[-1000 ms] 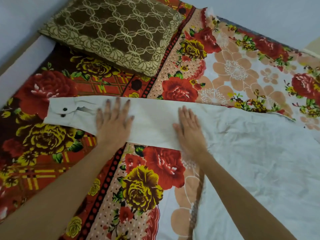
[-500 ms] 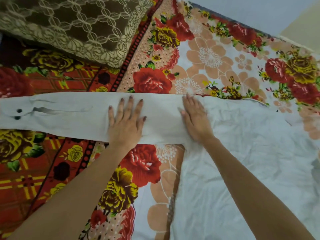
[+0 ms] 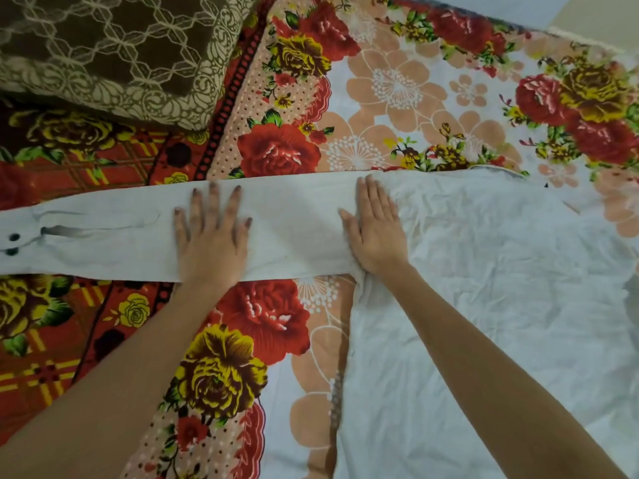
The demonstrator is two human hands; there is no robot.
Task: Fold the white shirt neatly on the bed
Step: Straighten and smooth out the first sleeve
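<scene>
Head view: your left hand [image 3: 211, 240] lies palm down on the sleeve [image 3: 294, 229] of the white shirt [image 3: 484, 305], fingers straight and spread wide. Your right hand [image 3: 377, 233] presses flat where that sleeve joins the wrinkled body, fingers straight and close together. The shirt lies spread on the floral bedsheet [image 3: 397, 98], body to your right, sleeve stretched out to your left. Its cuff, with two dark buttons [image 3: 13, 244], reaches the frame's left edge. A brown patterned pillow [image 3: 103, 46] sits at upper left, apart from the shirt.
</scene>
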